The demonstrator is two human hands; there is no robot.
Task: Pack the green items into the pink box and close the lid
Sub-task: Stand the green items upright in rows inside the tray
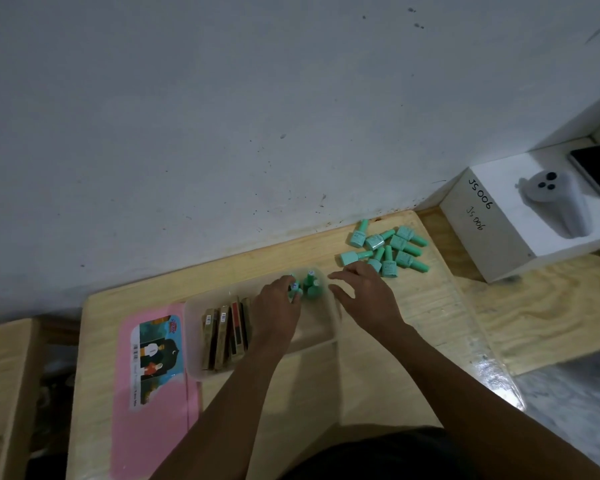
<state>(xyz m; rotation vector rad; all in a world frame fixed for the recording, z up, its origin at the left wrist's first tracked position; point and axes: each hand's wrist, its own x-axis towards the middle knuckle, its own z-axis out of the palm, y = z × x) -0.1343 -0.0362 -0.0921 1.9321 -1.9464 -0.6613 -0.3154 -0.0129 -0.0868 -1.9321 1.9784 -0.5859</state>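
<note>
Head view: the left hand (279, 308) pinches a green bottle (294, 288) near its cap with curled fingertips, at the far end of the box (336, 329). Two other bottles (310, 284) stand upright just right of it, inside the box. Slim packets (224, 336) stand on edge in the box's left part. The right hand (362, 294) hovers by the box's far right corner, fingers spread and holding nothing. A pile (387, 247) of green bottles lies on its sides far right on the table (378, 375), many touching. The pink lid (160, 420) lies flat just left of the box.

The bottles look small, light and rigid, probably smooth and prone to roll. Pinching each by the cap or across the square body should hold. The lid looks thin, best lifted by its long edges.
</note>
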